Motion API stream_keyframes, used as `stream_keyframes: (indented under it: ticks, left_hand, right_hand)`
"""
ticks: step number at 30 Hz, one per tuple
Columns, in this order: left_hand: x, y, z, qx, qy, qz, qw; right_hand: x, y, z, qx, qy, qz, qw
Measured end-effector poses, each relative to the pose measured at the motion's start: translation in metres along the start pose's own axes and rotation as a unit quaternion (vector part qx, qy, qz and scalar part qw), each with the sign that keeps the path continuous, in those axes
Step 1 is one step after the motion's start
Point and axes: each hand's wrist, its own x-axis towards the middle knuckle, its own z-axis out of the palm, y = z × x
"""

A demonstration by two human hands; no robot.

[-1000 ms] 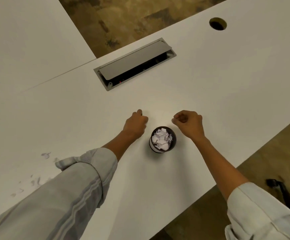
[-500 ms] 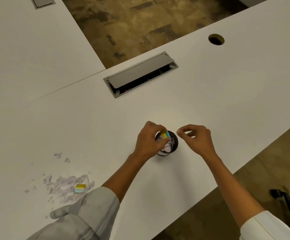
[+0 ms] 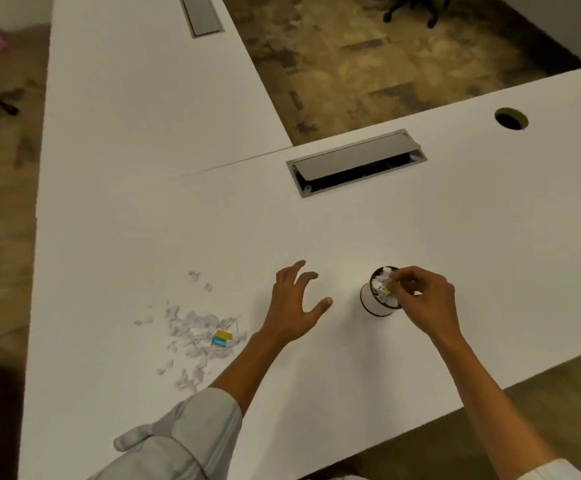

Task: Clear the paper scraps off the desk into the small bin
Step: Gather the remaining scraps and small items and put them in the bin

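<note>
A small round bin point(image 3: 372, 303), white with a dark rim, stands on the white desk point(image 3: 455, 237) and is full of paper scraps. My right hand point(image 3: 424, 299) hovers over the bin's right side, its fingertips pinched on a small white paper scrap at the rim. My left hand point(image 3: 296, 303) floats to the left of the bin with fingers spread and nothing in it. A loose pile of paper scraps point(image 3: 195, 334) lies on the desk further left, with a yellow-and-blue scrap point(image 3: 222, 337) in it.
A grey cable hatch point(image 3: 356, 161) sits in the desk behind the bin, a round cable hole point(image 3: 511, 118) at the far right. A second desk point(image 3: 136, 81) joins at the left. The desk's front edge runs close below my forearms.
My left hand has left the bin, moved left and opened; a coloured scrap it held now lies in the bin. My right hand has moved over the bin. The view has swung left.
</note>
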Motion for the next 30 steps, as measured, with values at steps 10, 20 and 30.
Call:
stream_keyframes:
  ticks: [10,20,30]
  left_hand:
    - [-0.146,-0.109,-0.099,0.081,0.030,-0.229,0.970]
    - [-0.210,-0.156,-0.113,0.071,-0.017,-0.476,0.876]
    - [-0.194,-0.147,-0.102,-0.057,0.054,-0.413,0.907]
  right_hand:
    - [-0.074,-0.016,0.173,-0.091,-0.308,0.018,0.947]
    - [-0.094,-0.039,0.276,-0.185,-0.307,-0.033,0.933]
    - [-0.116,-0.030,0.261,-0.132,-0.213,0.031,0.968]
